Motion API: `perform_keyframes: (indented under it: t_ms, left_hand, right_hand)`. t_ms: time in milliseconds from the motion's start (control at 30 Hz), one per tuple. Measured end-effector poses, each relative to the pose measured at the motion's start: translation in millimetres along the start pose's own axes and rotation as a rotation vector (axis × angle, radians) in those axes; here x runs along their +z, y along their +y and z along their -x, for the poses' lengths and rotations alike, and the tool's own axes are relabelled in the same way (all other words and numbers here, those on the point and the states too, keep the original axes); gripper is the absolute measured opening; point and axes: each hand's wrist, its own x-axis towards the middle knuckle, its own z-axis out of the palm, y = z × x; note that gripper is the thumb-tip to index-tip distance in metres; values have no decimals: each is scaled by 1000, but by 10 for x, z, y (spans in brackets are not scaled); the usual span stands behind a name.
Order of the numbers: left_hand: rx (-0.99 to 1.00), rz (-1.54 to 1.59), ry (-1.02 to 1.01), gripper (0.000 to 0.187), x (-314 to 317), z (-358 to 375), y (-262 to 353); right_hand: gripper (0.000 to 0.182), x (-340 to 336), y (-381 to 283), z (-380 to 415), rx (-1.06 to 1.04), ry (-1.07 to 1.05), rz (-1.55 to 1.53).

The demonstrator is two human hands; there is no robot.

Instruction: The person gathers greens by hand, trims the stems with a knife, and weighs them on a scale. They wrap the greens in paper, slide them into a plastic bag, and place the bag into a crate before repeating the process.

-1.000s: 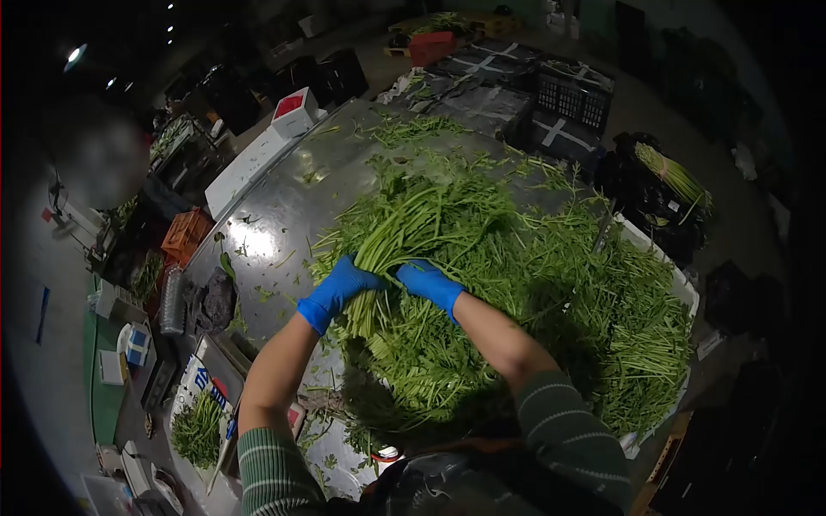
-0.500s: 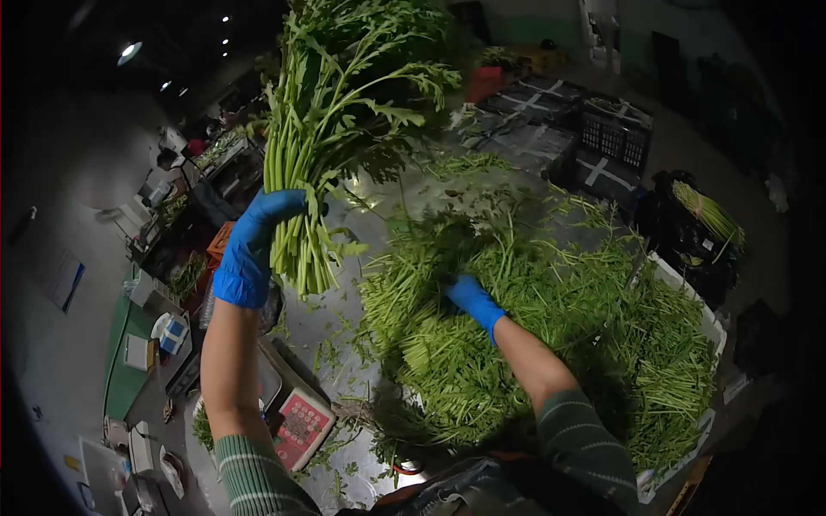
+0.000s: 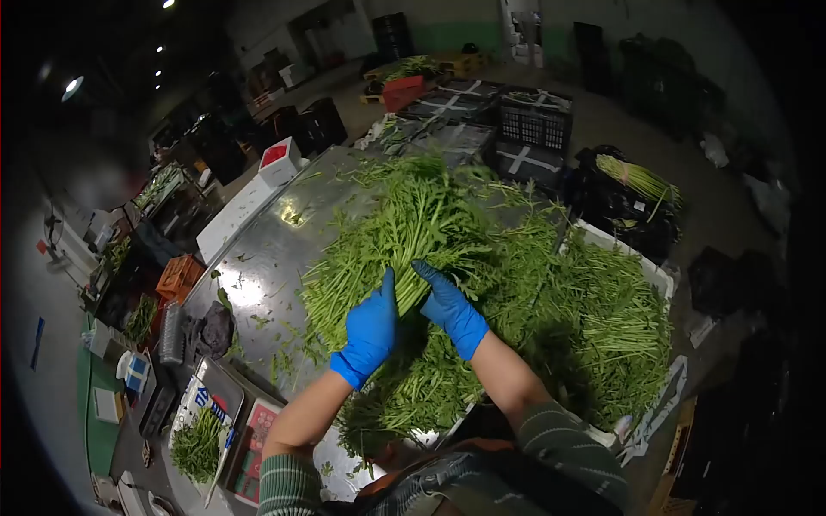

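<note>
In blue gloves, my left hand [image 3: 370,331] and my right hand [image 3: 454,311] grip a bunch of leafy greens [image 3: 422,219] from both sides near its stems. Its feathery leaves point away from me, and the hands hide the stem ends. Beneath and around the bunch spreads a big heap of the same loose greens [image 3: 533,284], with cut stems showing at the right. Below my left hand stands a scale with a red keypad [image 3: 258,430]. A small bundle of greens [image 3: 198,445] lies beside the keypad on a white surface with blue lettering.
The metal table [image 3: 284,249] carries scattered leaf bits. Black crates [image 3: 535,125] with white tape stand behind it. A white foam box [image 3: 280,163] sits at the far left edge, an orange crate [image 3: 180,277] nearer. Black bags [image 3: 607,211] with a tied bundle are at right.
My left hand has come down from high on the left with its bunch and joined my right hand, which now grips it too. The view has turned leftward, showing more table.
</note>
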Motion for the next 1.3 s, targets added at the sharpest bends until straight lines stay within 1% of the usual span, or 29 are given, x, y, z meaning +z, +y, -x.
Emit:
perform_keyframes:
  t_ms: [100, 200, 233, 267, 300, 400, 433, 467, 500, 533, 567, 600, 667, 733, 767, 800, 833, 867, 900, 967, 1000, 1067, 1100, 1133, 1167, 1200, 1233, 1267, 1300]
  left_hand:
    - [186, 308, -90, 93, -37, 129, 179]
    - [358, 612, -408, 87, -536, 102, 109]
    - [446, 469, -178, 87, -679, 72, 65]
    - [528, 323, 48, 88, -834, 39, 57]
    - [554, 71, 178, 94, -1005, -9, 107]
    - [777, -191, 51, 97, -996, -160, 234]
    - [906, -258, 28, 100, -941, -187, 346]
    - [1049, -322, 6, 103, -868, -219, 472]
    - [1155, -453, 82, 94, -745, -243, 567]
    - [1161, -227, -118, 93, -730, -222, 655]
    - [1147, -12, -323, 92, -720, -196, 714]
    - [1191, 174, -391, 100, -564, -204, 715]
    - [1267, 479, -515, 104, -363, -172, 848]
    - [1215, 462, -620, 94, -254, -105, 985]
    - [1150, 451, -691, 89, -192, -76, 1023]
    - [1156, 605, -665, 77, -110, -95, 1066]
    - [1090, 676, -739, 70, 29, -110, 1074]
    - [1021, 744, -812, 64, 142, -129, 1073]
    - [1040, 772, -707, 50, 180, -143, 1096]
    - [959, 554, -672, 43, 2, -218, 1225]
    - [913, 565, -592, 38, 9, -295, 1171]
    - [709, 213, -691, 35, -226, -559, 1151]
    - [759, 281, -601, 36, -230, -686, 1076]
    - [803, 347, -505, 36, -218, -817, 982]
    - [809, 347, -509, 36, -159, -976, 889]
    - [799, 198, -457, 36, -61, -1175, 799]
    - [783, 49, -398, 37, 48, -1385, 732]
    - [760, -97, -336, 37, 137, -1577, 714]
    - [510, 173, -420, 39, 79, -1716, 877]
  right_hand:
    - [43, -551, 28, 19, -161, 53, 87]
    - [41, -456, -295, 528, -36, 18, 65]
    - [44, -498, -389, 658, -21, 26, 107]
    - [43, -594, -478, 752, 85, -116, 93]
    - [43, -675, -533, 830, 193, -257, 76]
    - [42, -774, -453, 1000, 269, -419, 251]
    - [56, -681, -395, 1156, 258, -283, 319]
    - [45, -636, -324, 1243, 344, -314, 520]
    - [37, -627, -245, 1307, 430, -334, 714]
    - [30, -849, -116, 1284, 333, -444, 924]
    - [38, -1286, 79, 1220, 322, -609, 827]
    - [47, -1623, 193, 1216, 307, -780, 735]
    - [20, -1197, 169, 1627, 312, -415, 673]
    - [30, -978, -23, 1847, 291, -409, 553]
    - [30, -1211, 87, 1749, 280, -398, 539]
    - [35, -1191, 105, 1635, 145, -654, 468]
    - [36, -1273, 30, 1742, 187, -626, 384]
    - [37, -1354, -48, 1860, 227, -596, 299]
    - [38, -1228, -237, 2014, 264, -564, 214]
    - [35, -1386, -399, 2114, 29, -178, 517]
    - [35, -1465, -445, 2180, -77, 27, 656]
    - [32, -1819, -646, 2473, -157, 461, 745]
    - [30, -2124, -707, 2657, -141, 674, 699]
    - [30, -2317, -625, 2785, -135, 684, 689]
    - [30, -2496, -529, 2866, 169, 817, 1199]
    - [30, -2683, -451, 2866, 496, 917, 1709]
    - [30, -2958, -260, 2789, 482, 928, 1716]
    - [28, -3267, -1, 2695, 310, 1049, 1770]
    - [25, -3416, 119, 2644, 132, 1163, 1817]
